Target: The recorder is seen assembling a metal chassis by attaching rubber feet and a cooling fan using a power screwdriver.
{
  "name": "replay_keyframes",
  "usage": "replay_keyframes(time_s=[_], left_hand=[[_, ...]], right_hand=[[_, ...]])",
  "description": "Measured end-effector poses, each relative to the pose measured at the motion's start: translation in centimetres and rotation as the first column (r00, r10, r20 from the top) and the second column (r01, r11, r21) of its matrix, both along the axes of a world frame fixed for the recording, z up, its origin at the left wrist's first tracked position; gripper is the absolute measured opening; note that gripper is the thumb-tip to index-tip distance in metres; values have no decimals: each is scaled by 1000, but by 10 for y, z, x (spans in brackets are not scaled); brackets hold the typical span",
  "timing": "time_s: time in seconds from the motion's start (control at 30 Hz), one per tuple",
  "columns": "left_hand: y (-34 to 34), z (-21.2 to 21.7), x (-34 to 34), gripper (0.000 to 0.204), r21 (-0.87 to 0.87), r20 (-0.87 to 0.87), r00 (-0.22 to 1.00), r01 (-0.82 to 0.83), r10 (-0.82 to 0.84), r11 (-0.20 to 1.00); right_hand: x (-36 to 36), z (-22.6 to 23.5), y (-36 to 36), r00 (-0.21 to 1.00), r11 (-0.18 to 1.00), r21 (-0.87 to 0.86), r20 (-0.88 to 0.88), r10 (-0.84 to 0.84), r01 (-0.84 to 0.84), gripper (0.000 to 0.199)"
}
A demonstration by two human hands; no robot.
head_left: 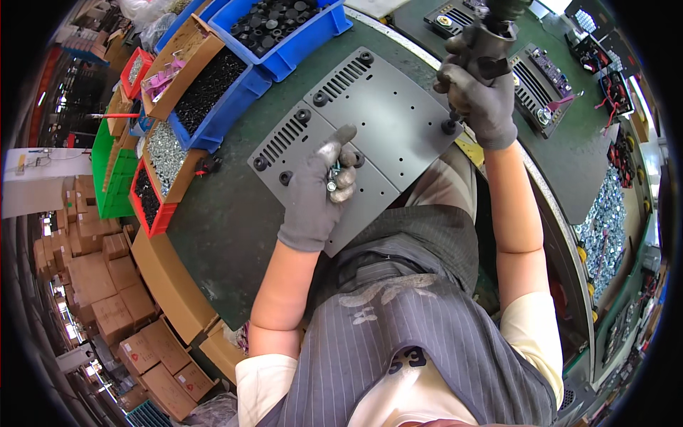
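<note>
Left hand (320, 186), grey glove, rests on grey metal plate (356, 135), fingers (344, 178) curled shut on a few small screws (332, 178). Plate lies flat on dark green surface (213, 228), vent slots and black rubber feet (303, 114) up. Right hand (478, 92) closed around black power screwdriver (491, 35), tip down at plate's right edge. Beyond: blue bins (284, 35) of black parts.

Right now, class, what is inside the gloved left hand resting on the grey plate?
The left hand curls around a few small silvery screws over the grey plate. How many lie deeper in the palm is covered by the fingers.
</note>
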State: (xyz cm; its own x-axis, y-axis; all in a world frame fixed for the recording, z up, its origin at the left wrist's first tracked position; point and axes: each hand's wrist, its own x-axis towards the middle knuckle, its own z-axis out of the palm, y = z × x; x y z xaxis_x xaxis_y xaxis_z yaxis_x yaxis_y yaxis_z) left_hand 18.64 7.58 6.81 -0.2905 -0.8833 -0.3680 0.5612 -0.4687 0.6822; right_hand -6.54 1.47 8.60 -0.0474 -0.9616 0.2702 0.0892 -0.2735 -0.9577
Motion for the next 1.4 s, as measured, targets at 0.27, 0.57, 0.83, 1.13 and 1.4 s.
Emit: replay_keyframes(time_s=[0.27,0.57,0.83,1.13,1.4], left_hand=[[28,-6,11,23,-60,-7,997,-83,83,995],[49,-10,-2,26,38,-356,921,183,-158,982],[56,-11,3,28,69,-486,841,308,-238,949],[18,-1,15,41,-438,826,543,449,151,779],[5,-7,-6,30,-310,928,65,679,366,665]], right_hand=[[22,31,50,797,880,-447,467,383,-161,44],[70,40,68,684,834,-462,505,526,-301,36],[77,37,65,543,657,-580,390,744,-482,41],[49,21,73,563,971,-202,792,237,-125,44],[34,6,75,816,983,-166,557,155,-74,46]])
